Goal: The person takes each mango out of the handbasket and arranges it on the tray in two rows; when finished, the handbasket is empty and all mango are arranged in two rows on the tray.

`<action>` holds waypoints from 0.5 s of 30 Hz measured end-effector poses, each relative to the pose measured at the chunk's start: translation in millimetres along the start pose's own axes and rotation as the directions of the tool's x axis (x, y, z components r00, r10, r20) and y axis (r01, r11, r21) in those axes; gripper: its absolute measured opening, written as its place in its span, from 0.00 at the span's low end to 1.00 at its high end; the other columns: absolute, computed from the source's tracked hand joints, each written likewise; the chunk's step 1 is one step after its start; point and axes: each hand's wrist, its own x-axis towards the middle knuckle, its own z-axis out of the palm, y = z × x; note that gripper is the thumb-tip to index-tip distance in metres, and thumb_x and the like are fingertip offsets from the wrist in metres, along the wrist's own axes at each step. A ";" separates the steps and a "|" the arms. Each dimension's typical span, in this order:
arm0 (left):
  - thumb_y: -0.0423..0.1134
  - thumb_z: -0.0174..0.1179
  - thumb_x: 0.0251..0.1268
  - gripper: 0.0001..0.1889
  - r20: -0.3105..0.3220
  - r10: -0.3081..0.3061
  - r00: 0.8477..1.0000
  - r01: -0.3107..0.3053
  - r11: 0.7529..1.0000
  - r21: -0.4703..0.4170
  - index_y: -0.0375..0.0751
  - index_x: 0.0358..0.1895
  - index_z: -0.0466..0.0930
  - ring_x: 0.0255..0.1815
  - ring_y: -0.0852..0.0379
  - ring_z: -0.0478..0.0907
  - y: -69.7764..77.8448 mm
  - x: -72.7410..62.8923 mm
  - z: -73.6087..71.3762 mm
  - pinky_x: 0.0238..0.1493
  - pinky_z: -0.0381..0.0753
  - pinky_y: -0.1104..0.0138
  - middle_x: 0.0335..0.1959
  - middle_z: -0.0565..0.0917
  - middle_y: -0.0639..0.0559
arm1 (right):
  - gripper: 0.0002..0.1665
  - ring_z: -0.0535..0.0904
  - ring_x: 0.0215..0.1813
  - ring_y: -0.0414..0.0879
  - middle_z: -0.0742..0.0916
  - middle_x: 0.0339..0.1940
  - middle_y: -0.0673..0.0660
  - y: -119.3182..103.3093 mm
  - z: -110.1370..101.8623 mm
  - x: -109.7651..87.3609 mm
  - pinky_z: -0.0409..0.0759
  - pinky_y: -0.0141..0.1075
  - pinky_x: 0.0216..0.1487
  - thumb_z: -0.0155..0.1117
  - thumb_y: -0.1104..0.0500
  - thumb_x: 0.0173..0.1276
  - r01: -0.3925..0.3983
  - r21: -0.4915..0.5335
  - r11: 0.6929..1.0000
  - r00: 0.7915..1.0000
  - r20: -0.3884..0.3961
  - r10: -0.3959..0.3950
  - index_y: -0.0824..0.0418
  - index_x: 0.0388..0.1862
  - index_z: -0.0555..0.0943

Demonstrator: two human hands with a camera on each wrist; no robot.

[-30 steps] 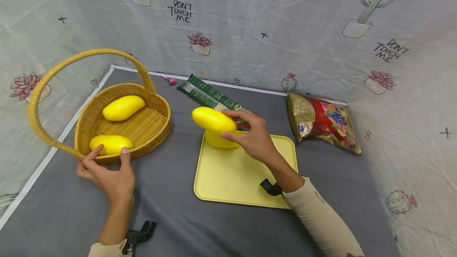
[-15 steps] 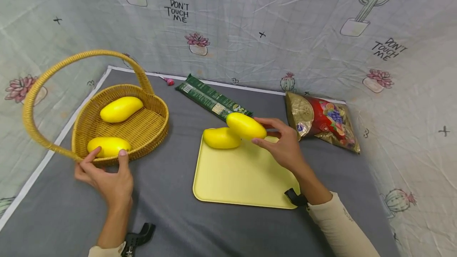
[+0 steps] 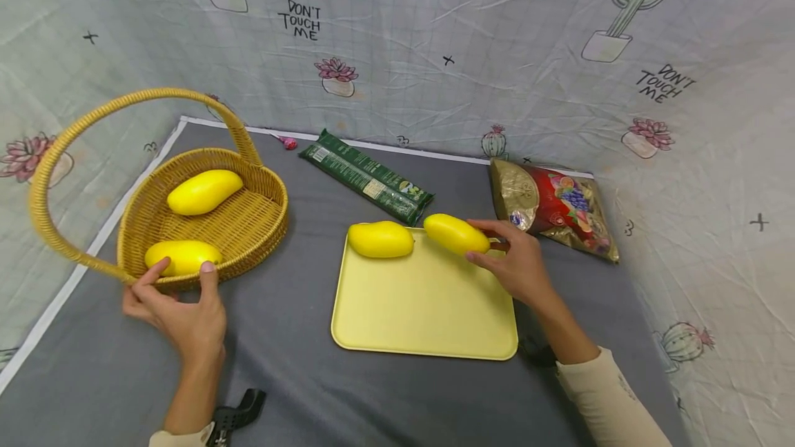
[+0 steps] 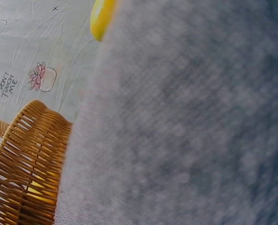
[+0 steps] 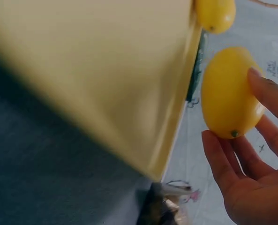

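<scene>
My right hand (image 3: 518, 261) holds a yellow mango (image 3: 456, 234) between thumb and fingers, over the back right of the pale yellow tray (image 3: 428, 309). In the right wrist view the held mango (image 5: 230, 93) shows its stem end. Another mango (image 3: 381, 239) lies at the tray's back left corner. My left hand (image 3: 186, 316) grips the near rim of a wicker basket (image 3: 257, 226), thumb on the rim and index finger reaching in to the closer mango (image 3: 183, 257). A further mango (image 3: 205, 192) lies deeper in that basket. Only basket weave (image 4: 31, 164) shows in the left wrist view, not the hand.
Behind the tray lies a green packet (image 3: 366, 176), slanting. A gold and red bag (image 3: 553, 209) sits at the back right. One lollipop (image 3: 288, 143) is by the back edge. The basket's tall handle (image 3: 46, 185) arches up on the left. Printed cloth (image 3: 397, 81) hangs behind.
My right hand has carried its mango rightward, from above the other mango to the tray's back right, and lower. The left hand keeps its grip on the basket. The view has shifted slightly.
</scene>
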 end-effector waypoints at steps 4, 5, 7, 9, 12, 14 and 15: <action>0.40 0.68 0.69 0.27 0.001 0.002 1.000 -0.002 1.000 -0.003 0.44 0.68 0.71 0.73 0.62 0.53 5.3 -2.3 -0.3 0.54 0.50 0.74 0.75 0.51 0.47 | 0.32 0.83 0.64 0.54 0.87 0.63 0.57 9.1 -0.1 0.8 0.85 0.47 0.61 0.82 0.62 0.62 -0.017 -0.043 0.999 0.999 0.045 0.019 0.54 0.67 0.86; 0.40 0.68 0.69 0.27 0.002 0.000 1.000 0.000 1.000 -0.002 0.44 0.68 0.71 0.73 0.62 0.52 6.9 -3.0 -0.5 0.54 0.50 0.74 0.75 0.51 0.47 | 0.32 0.83 0.64 0.54 0.87 0.63 0.57 11.2 0.3 1.1 0.85 0.48 0.62 0.82 0.62 0.62 -0.017 -0.051 0.999 0.998 0.052 0.019 0.53 0.67 0.86; 0.40 0.68 0.69 0.27 0.003 -0.004 1.000 0.004 1.000 0.001 0.44 0.68 0.71 0.73 0.61 0.52 9.4 -4.1 -1.0 0.53 0.50 0.75 0.75 0.51 0.46 | 0.32 0.83 0.64 0.54 0.87 0.63 0.57 14.5 1.3 1.7 0.85 0.49 0.62 0.82 0.63 0.61 -0.008 -0.062 0.998 0.998 0.057 0.012 0.53 0.66 0.86; 0.40 0.68 0.69 0.27 0.001 -0.003 1.000 0.003 1.000 0.003 0.43 0.68 0.71 0.74 0.61 0.52 11.2 -4.7 -1.4 0.53 0.50 0.75 0.76 0.51 0.45 | 0.32 0.83 0.64 0.55 0.87 0.63 0.58 16.4 2.2 2.2 0.84 0.50 0.63 0.82 0.63 0.61 0.020 -0.089 0.996 0.998 0.057 -0.015 0.53 0.65 0.86; 0.39 0.68 0.69 0.27 -0.002 -0.002 1.000 0.002 1.000 -0.002 0.43 0.68 0.71 0.74 0.61 0.53 12.4 -5.3 -1.8 0.54 0.50 0.75 0.76 0.51 0.45 | 0.33 0.83 0.64 0.57 0.87 0.63 0.58 17.1 3.1 1.7 0.84 0.52 0.62 0.84 0.62 0.60 0.066 -0.138 0.988 0.997 0.059 -0.059 0.53 0.65 0.86; 0.39 0.68 0.69 0.27 -0.004 0.002 1.000 -0.002 1.000 -0.002 0.42 0.68 0.71 0.73 0.61 0.53 11.9 -5.2 -1.9 0.54 0.50 0.74 0.76 0.52 0.45 | 0.32 0.83 0.65 0.57 0.87 0.65 0.59 17.1 3.5 0.9 0.84 0.52 0.62 0.84 0.61 0.60 0.087 -0.154 0.984 0.995 0.064 -0.078 0.54 0.65 0.87; 0.39 0.68 0.69 0.27 -0.004 0.001 1.000 -0.001 1.000 0.000 0.42 0.68 0.71 0.74 0.60 0.53 11.2 -5.1 -1.9 0.54 0.50 0.74 0.76 0.52 0.45 | 0.31 0.83 0.66 0.58 0.87 0.65 0.60 17.4 3.7 0.3 0.85 0.52 0.62 0.83 0.60 0.61 0.092 -0.150 0.984 0.995 0.064 -0.083 0.55 0.64 0.87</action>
